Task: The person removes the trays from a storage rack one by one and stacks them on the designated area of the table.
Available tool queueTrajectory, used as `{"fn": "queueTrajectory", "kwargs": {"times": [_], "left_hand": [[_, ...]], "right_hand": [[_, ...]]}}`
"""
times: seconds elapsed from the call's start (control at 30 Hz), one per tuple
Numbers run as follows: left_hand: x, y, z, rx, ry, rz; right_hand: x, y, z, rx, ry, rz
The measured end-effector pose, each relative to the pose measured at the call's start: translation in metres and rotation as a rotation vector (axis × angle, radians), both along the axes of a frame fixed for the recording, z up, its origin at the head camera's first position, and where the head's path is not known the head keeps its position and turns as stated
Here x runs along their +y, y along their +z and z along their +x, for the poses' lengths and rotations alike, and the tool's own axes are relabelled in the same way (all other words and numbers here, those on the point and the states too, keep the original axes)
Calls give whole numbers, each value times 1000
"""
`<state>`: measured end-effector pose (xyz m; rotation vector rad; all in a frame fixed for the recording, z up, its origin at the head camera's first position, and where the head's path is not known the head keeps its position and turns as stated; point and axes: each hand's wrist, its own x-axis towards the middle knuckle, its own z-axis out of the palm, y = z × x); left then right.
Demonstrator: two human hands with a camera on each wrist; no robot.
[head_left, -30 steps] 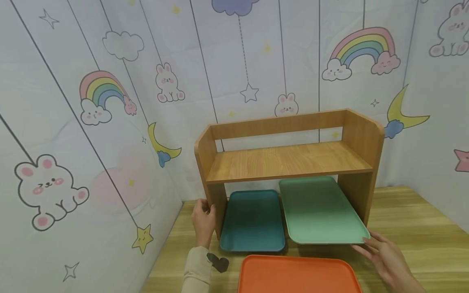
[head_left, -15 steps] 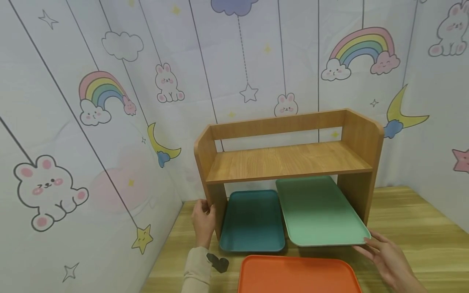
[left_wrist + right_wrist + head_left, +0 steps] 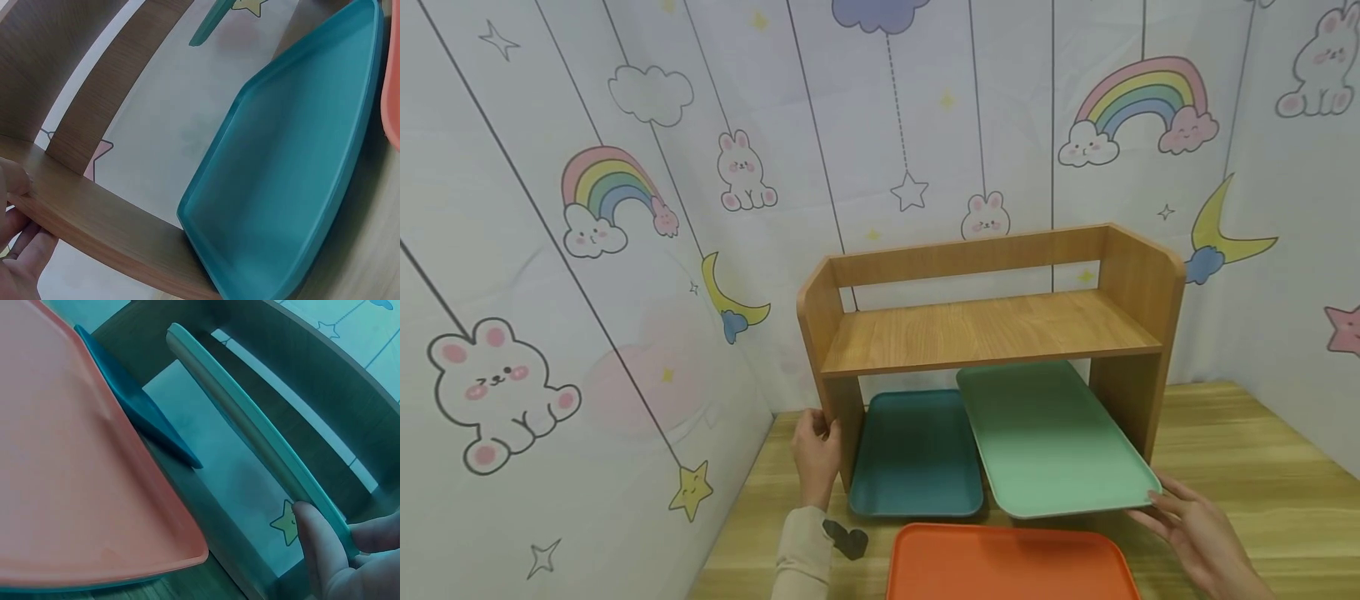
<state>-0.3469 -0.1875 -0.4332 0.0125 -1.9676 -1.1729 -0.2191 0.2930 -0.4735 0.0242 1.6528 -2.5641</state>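
My right hand (image 3: 1198,533) pinches the near right corner of a light green tray (image 3: 1060,450), thumb on one face and fingers on the other in the right wrist view. The tray is raised and tilted, its far end under the upper board of a wooden desktop shelf (image 3: 985,329). My left hand (image 3: 817,454) grips the front edge of the shelf's left side panel, thumb and fingers on opposite faces in the left wrist view. A teal tray (image 3: 917,454) lies in the left part of the lower opening, its front edge sticking out a little.
An orange tray (image 3: 1011,562) lies in front of the shelf, cut off by the lower frame edge; a teal rim (image 3: 81,589) shows beneath it. The wood-grain table (image 3: 1247,467) meets a cartoon-printed backdrop (image 3: 647,350) behind and at the sides.
The light green tray has turned slightly: its far end has shifted left and its near edge has come toward me. My right hand moved a little with it; my left hand stayed put.
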Motion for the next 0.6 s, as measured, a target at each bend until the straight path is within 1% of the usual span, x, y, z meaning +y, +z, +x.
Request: {"fn": "queueTrajectory", "kwargs": {"times": [0.2, 0.47, 0.6], "left_hand": [[0, 0, 0, 1, 4, -2], [0, 0, 0, 8, -4, -3], [0, -1, 0, 9, -7, 2]], "right_hand": [[0, -1, 2, 16, 11, -41], [-4, 2, 3, 68, 26, -85], [-6, 2, 3, 51, 28, -68]]}}
